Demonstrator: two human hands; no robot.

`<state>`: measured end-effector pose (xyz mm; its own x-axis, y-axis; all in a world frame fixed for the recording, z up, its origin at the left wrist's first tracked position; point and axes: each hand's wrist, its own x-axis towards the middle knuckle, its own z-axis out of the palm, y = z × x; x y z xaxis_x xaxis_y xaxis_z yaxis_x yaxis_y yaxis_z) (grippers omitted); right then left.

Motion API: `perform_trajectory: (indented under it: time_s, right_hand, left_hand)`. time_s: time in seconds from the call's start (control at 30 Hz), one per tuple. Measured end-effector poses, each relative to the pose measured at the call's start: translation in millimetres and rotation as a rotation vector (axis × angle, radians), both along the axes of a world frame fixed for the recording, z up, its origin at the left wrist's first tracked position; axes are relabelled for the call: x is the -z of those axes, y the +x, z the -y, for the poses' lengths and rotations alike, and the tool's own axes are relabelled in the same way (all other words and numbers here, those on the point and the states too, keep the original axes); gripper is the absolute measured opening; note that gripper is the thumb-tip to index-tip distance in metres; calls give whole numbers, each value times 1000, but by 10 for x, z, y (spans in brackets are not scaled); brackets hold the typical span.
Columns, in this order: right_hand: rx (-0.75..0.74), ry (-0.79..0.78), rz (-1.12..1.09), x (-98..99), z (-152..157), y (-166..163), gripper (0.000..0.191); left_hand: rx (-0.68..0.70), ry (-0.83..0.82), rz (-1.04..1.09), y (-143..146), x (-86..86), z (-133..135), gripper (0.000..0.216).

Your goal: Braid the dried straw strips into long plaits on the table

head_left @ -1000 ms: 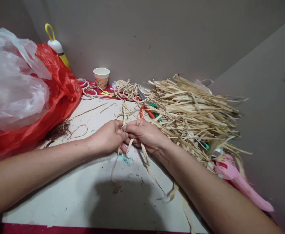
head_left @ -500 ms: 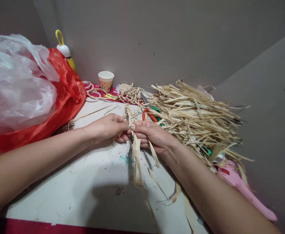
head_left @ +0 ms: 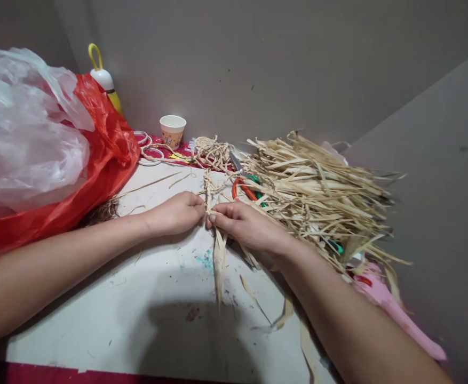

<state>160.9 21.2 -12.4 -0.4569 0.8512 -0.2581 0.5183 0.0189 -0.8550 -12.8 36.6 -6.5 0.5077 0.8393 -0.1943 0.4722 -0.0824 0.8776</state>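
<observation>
A braid of dry, straw-coloured plant strips (head_left: 208, 186) runs up and away from between my hands over the white board (head_left: 145, 298). My left hand (head_left: 181, 212) is closed on its left side, the fingertips partly hidden. From the right, my right hand (head_left: 239, 221) pinches the lower end of the braid between thumb and fingers. Loose flat strips (head_left: 219, 261) hang down toward me below the pinch. Just beyond my right hand lie scissors with orange and green handles (head_left: 245, 188), partly under straw.
A big pile of dry strips (head_left: 322, 186) lies at the right, with a pink object (head_left: 394, 306) beside it. Behind are a paper cup (head_left: 173, 130) and coiled braided cord (head_left: 213, 152). Red (head_left: 109, 128) and clear plastic bags (head_left: 25, 133) and a yellow-white bottle (head_left: 104, 80) fill the left.
My right hand has turned, its back now more upward, still pinching the braid. My left hand's fingers have drawn in by the braid. The hanging strips have swung closer together.
</observation>
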Motion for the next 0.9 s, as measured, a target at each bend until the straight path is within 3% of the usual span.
perform_trajectory:
  time_s: [0.2,0.47,0.53,0.73,0.9]
  right_hand:
    - [-61,244,210,-2,23,-35,23]
    - [-49,356,405,-158,67,5,26]
    - [-3,297,349,-164,61,27,28]
    - [107,-98,-104,-95,130,-102,25]
    - [149,-82,-23,-103,243,-258,22]
  left_hand:
    - [-81,-318,112,50,44,13,18]
    - [-114,-127,141,43,97,23,19]
    - [-99,-93,137,32,105,20,19]
    - [-90,-123,227,23,120,34,19]
    - [-126,-303,340,23,108,50,20]
